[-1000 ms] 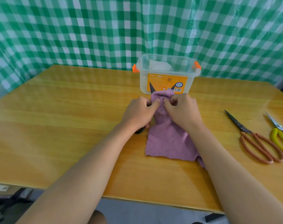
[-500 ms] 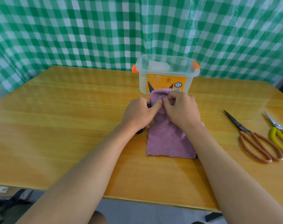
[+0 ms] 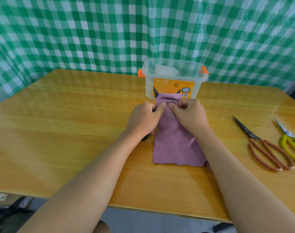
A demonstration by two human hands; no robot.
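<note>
We pinch the far end of the purple cloth [image 3: 174,145] with our left hand [image 3: 144,119] and right hand [image 3: 190,117], thumbs nearly together. It runs lengthwise away from us, its bunched end touching the plastic box [image 3: 174,81]. Bare table [image 3: 59,132] lies left; brown scissors [image 3: 262,145] lie well to the right.

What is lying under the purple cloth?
Two dark pointed tips stick out at the far edge of the purple cloth, and a black part shows by the left hand. The rest is covered.
</note>
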